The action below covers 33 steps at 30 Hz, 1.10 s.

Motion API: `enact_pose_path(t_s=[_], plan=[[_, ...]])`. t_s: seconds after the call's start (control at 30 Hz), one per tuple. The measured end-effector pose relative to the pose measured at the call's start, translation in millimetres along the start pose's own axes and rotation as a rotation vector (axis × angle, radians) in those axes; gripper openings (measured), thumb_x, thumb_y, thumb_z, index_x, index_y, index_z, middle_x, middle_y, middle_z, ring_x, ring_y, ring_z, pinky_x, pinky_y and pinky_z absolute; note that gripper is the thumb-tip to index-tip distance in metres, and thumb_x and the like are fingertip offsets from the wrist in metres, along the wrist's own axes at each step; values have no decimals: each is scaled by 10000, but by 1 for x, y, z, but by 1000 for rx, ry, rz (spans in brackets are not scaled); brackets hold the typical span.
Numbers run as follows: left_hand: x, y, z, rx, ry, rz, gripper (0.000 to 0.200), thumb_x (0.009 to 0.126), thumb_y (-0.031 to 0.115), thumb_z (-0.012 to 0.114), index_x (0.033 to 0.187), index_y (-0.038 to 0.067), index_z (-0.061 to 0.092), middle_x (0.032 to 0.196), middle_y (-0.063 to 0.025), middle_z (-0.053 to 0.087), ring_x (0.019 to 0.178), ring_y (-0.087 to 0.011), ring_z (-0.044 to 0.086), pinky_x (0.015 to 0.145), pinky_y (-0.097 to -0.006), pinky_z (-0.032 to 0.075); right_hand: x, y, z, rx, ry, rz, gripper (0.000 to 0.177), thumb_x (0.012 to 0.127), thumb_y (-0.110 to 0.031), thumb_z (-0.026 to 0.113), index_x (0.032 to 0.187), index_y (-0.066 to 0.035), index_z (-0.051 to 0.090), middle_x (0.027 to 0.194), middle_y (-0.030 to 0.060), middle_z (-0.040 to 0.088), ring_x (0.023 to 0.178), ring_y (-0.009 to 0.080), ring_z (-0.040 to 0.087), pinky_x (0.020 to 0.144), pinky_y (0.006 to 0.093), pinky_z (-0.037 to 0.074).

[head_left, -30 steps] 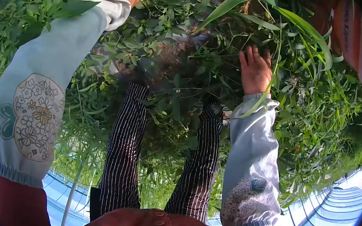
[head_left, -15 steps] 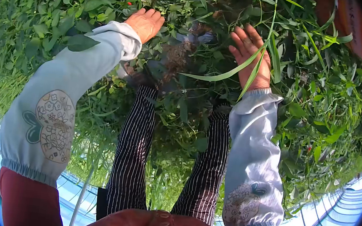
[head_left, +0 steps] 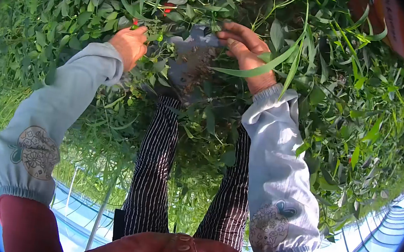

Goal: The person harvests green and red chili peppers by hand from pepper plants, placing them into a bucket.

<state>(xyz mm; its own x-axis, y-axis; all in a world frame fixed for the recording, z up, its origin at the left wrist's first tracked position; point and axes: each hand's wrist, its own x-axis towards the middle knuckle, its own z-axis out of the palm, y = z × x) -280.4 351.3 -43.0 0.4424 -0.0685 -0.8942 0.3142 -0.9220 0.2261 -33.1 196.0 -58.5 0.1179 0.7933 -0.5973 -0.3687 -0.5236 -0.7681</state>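
Observation:
My left hand [head_left: 129, 46] is among the leaves with its fingers curled closed. Whatever lies inside the fingers is hidden. A small red fruit, like a pepper [head_left: 135, 23], shows just above its fingertips, and a small green fruit [head_left: 160, 37] hangs to its right. Another red pepper [head_left: 168, 8] is higher up among the foliage. My right hand [head_left: 247, 48] reaches inward over the plants, fingers bent and thumb a little apart, with nothing visible between them. Long grass blades [head_left: 264, 69] cross in front of its wrist.
Dense leafy plants [head_left: 360, 110] surround both hands. Grey sheeting [head_left: 193, 49] with dry plant litter shows between the hands. An orange-red printed bag or box [head_left: 400, 32] stands at the upper right. My striped trouser legs [head_left: 149, 165] stand amid the growth.
My left hand has moved left and down, and its fingers have curled in. My right hand has swung left toward the middle and turned. Leaves between them have parted, exposing more grey sheeting.

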Motion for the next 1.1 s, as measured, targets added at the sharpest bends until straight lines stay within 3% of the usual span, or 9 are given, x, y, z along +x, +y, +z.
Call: enact_pose_path(t_s=[0.2,0.27,0.33,0.43,0.47,0.53,0.73,0.93,1.1], plan=[[-83,-50,-41,-394,101,71,301,580,75,637,873,5,640,1092,-109,590,1201,-301,432,990,-405,371,52,28,40,-420,-50,64,332,847,-71,509,1177,-57,544,1095,96,610,1038,174,552,912,270,403],[-99,-78,-50,-639,192,-44,215,636,93,623,822,-11,600,1036,-124,609,1067,-332,526,957,-394,391,63,49,34,-434,98,109,345,822,-143,540,1154,-48,559,1041,93,629,899,161,575,818,279,443],[-109,-129,-55,-686,-84,-346,203,730,170,596,861,14,602,837,-101,618,748,-211,568,761,-318,439,62,52,32,-425,141,178,349,813,-156,547,1143,-45,565,997,84,639,838,157,571,771,287,453],[-119,-162,-38,-1146,298,-178,192,764,185,582,843,11,599,772,-34,596,683,-108,525,677,-253,428,46,63,46,-388,142,148,290,803,-124,560,1078,-42,600,902,66,640,791,137,562,731,270,453],[-118,-158,-48,-1399,214,-271,179,767,178,580,840,14,597,787,-19,596,695,-89,524,674,-233,424,37,48,55,-387,94,178,279,808,-123,561,1072,-42,599,903,69,646,783,128,567,741,260,453],[-113,-175,-25,-1381,333,-308,223,754,181,609,922,35,592,826,-12,607,745,-100,549,714,-249,437,25,29,82,-287,8,264,273,789,-156,582,1049,-79,615,850,111,659,825,217,623,786,326,467],[-105,-150,-29,-1331,182,-366,360,729,275,628,1026,77,576,876,-24,621,809,-121,564,664,-323,463,35,11,157,93,-30,-33,246,776,-140,618,1009,-63,608,929,114,646,871,227,621,812,310,464],[-84,-127,-24,-1405,127,-141,412,705,249,655,1053,45,566,866,-22,608,778,-116,561,629,-267,467,56,-43,172,-585,201,-339,396,707,-139,661,1089,-95,564,1078,118,566,1003,302,546,890,394,429],[-76,-109,-37,-1181,148,-107,354,705,247,667,952,2,601,814,-21,600,730,-105,530,671,-257,443,65,-48,173,-860,-92,-180,394,743,-334,642,1013,-53,581,965,142,620,941,310,582,846,401,442]])
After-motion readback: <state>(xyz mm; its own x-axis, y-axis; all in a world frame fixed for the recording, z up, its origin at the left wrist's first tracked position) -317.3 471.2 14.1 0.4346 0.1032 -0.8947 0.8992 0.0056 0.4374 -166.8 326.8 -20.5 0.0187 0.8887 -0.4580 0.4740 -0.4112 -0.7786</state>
